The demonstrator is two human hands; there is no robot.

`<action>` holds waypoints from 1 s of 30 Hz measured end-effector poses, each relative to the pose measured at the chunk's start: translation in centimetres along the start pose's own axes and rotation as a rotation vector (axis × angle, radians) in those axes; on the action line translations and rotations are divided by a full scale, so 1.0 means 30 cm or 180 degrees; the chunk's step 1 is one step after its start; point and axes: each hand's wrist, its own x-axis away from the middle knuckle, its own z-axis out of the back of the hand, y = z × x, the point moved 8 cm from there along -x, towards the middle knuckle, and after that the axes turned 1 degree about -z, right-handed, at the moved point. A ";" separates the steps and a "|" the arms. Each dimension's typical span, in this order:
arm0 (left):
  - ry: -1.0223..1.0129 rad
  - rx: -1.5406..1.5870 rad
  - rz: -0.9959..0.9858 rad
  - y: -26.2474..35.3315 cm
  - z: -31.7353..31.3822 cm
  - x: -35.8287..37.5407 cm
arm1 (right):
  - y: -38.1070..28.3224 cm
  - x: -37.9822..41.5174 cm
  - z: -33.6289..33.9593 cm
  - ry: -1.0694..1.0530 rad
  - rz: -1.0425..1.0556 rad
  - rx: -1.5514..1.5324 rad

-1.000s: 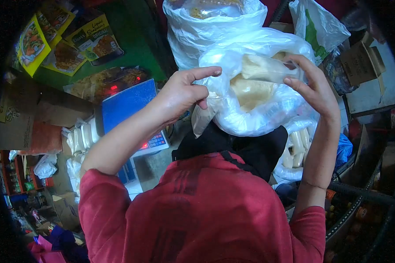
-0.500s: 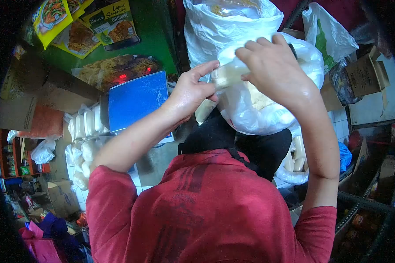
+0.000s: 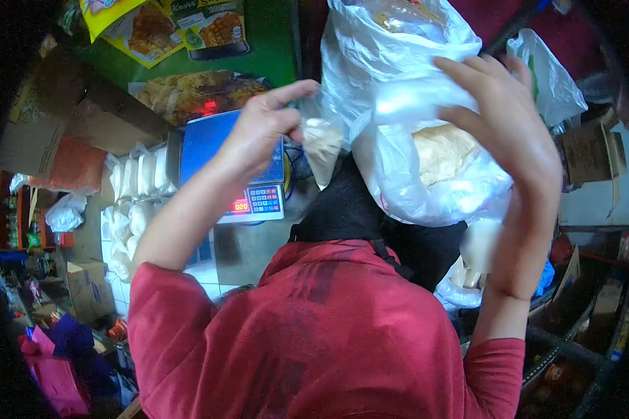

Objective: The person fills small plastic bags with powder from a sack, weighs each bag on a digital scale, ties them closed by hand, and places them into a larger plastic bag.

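Left hand (image 3: 262, 133) pinches the neck of a small pouch (image 3: 323, 148) of pale powder, thumb and fingers closed on the twisted top, index finger sticking out. The pouch hangs free below the hand, over the gap between the scale (image 3: 227, 164) on the left and the big bag (image 3: 426, 167) on the right.

Right hand (image 3: 500, 115) grasps a wad of clear plastic at the big bag's mouth, fingers curled over it. Whether that wad is the bag's own rim or a separate empty pouch, cannot tell. The big bag sits open with a mound of pale powder showing inside, resting against the dark cloth in front of the person's red shirt (image 3: 328, 328).

Risks, as a judgement:
- The pouch is held only by a pinch at the neck; a slack grip could let it drop onto the floor or the scale's keypad.
- The neck does not look knotted, so any tilt could spill powder.
- The big bag is soft and open; a pull by the right hand could tip its mouth toward the person and dump powder.
- The pouch hangs just beside the big bag, so a swing could snag the plastic.

Stacked white packs (image 3: 136, 192) lie left of the scale; another white sack (image 3: 391, 42) stands behind, far.
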 end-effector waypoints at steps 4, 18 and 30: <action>0.0558 -0.0098 -0.0434 0.091 0.247 0.007 | 0.276 0.199 -0.069 -0.0303 -0.0871 -0.0115; 0.1758 -0.3160 -0.0745 -0.089 0.573 -0.010 | 0.405 0.349 -0.637 -0.1187 -0.1604 0.0096; 0.1921 -0.3906 -0.1067 -0.513 0.341 -0.060 | 0.335 0.334 -0.713 -0.1049 -0.1447 0.0220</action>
